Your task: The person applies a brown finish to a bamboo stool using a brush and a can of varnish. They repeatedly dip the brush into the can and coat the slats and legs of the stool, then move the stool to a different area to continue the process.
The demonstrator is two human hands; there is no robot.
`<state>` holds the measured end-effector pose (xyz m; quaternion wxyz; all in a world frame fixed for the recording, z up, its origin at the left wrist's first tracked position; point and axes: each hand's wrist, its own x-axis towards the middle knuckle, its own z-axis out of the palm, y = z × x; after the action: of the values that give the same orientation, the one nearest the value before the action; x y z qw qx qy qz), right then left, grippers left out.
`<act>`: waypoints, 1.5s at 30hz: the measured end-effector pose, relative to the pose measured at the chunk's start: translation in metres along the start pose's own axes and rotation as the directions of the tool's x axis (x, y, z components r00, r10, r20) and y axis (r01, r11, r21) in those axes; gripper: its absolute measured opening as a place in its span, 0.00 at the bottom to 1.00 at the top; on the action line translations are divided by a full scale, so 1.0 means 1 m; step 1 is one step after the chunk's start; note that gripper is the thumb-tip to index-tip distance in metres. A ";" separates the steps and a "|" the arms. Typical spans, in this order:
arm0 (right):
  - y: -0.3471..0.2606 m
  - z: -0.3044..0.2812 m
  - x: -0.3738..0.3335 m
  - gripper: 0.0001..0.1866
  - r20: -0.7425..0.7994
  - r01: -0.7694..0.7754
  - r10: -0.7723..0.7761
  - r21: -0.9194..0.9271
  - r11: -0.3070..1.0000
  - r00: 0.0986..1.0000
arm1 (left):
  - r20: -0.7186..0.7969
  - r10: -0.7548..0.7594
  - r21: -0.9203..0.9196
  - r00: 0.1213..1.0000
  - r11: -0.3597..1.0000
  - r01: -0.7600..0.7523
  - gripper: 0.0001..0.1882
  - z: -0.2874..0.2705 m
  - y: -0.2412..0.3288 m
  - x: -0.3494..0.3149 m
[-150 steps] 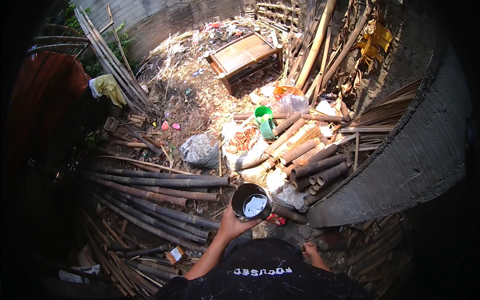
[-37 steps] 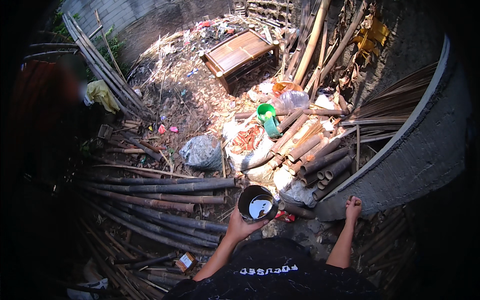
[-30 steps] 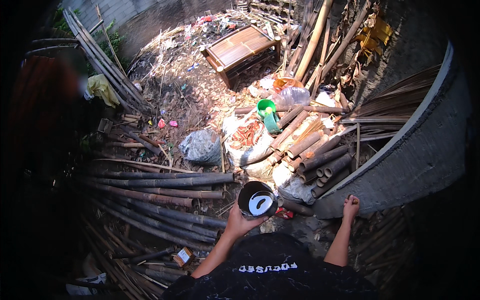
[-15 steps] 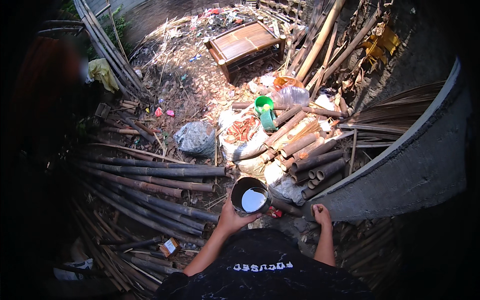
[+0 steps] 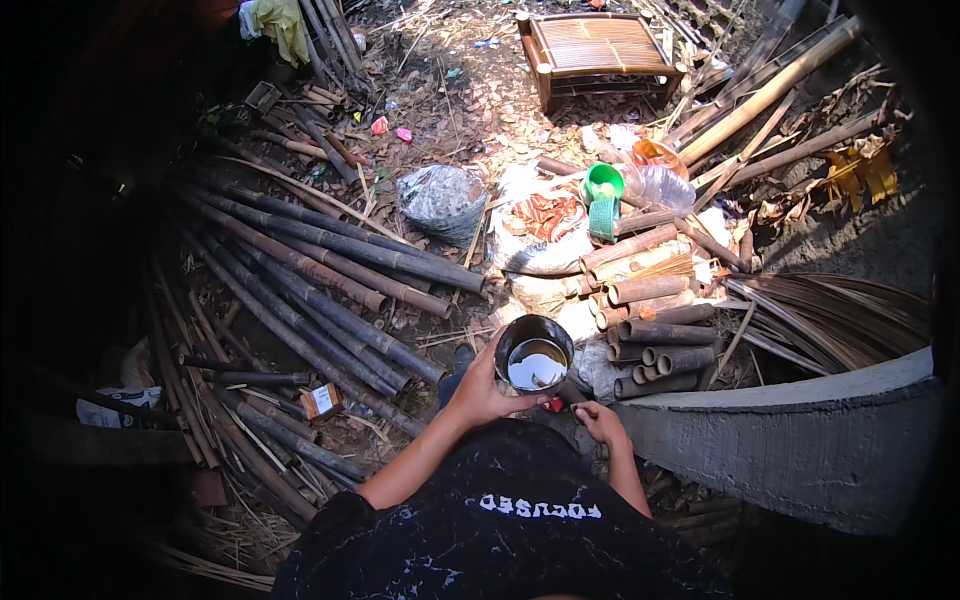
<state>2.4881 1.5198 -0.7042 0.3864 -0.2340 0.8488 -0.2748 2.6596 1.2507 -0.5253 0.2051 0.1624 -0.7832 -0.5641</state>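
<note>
"One black pot (image 5: 538,328), held as before?"
"Yes, the left hand (image 5: 487,388) still grips it round the side, thumb along the near wall, shiny liquid (image 5: 536,367) inside. The right hand (image 5: 602,424), out by the tip of the concrete wall (image 5: 780,440) half a second ago, is now just beside the pot."
"Anything in that one?"
"Fingers curled; I can't tell."
"Count the rest from the left."
"Long bamboo poles (image 5: 440,268), too overlapped to count, fanning from the ground's left edge; one small orange-brown box (image 5: 321,402) near them; one grey sack (image 5: 442,205); one white sack (image 5: 545,260) with reddish-brown stuff (image 5: 547,215); two green vessels (image 5: 603,218); one low bamboo table (image 5: 600,45) toward the ground's far edge; stacked bamboo tubes (image 5: 650,290), partly hidden."
"And the place?"
"Outdoors: earthen ground (image 5: 440,110) strewn with leaves and scraps, dark at its left edge, sunlit in the middle, that curved wall on the right."
</note>
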 end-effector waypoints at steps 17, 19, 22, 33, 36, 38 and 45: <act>-0.134 -0.020 0.273 0.24 0.071 -0.078 0.114 -0.387 0.919 0.991 | -0.353 -0.074 -0.128 0.933 0.991 0.030 0.48 -0.257 -0.102 0.181; -0.161 -0.023 0.293 0.21 -0.005 -0.123 0.125 -0.219 0.968 0.992 | -0.356 -0.130 -0.157 0.925 0.985 0.078 0.47 -0.287 -0.135 0.193; -0.202 -0.025 0.315 0.18 -0.096 -0.072 0.061 -0.115 0.991 0.993 | -0.432 -0.071 -0.068 0.899 0.997 0.046 0.46 -0.324 -0.150 0.215; -0.336 -0.029 0.453 0.14 -0.313 -0.066 0.062 -0.002 0.998 0.948 | -0.484 -0.205 -0.204 0.851 0.972 0.119 0.41 -0.389 -0.186 0.321; -0.336 -0.021 0.529 0.17 -0.287 -0.026 0.031 0.021 0.999 0.958 | -0.441 -0.168 -0.130 0.881 0.984 0.123 0.39 -0.409 -0.216 0.375; -0.328 -0.021 0.582 0.19 -0.365 -0.024 0.003 -0.053 0.998 0.931 | -0.406 -0.213 -0.131 0.889 0.976 0.174 0.39 -0.419 -0.215 0.427; -0.433 -0.053 0.706 0.18 -0.020 -0.068 0.068 0.010 0.998 0.997 | -0.406 -0.209 -0.210 0.890 0.969 0.132 0.38 -0.472 -0.235 0.610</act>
<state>2.1089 0.7844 -0.7671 0.3878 -0.2004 0.8588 -0.2679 2.3764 0.4960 -0.5324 0.3337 0.3308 -0.6490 -0.5984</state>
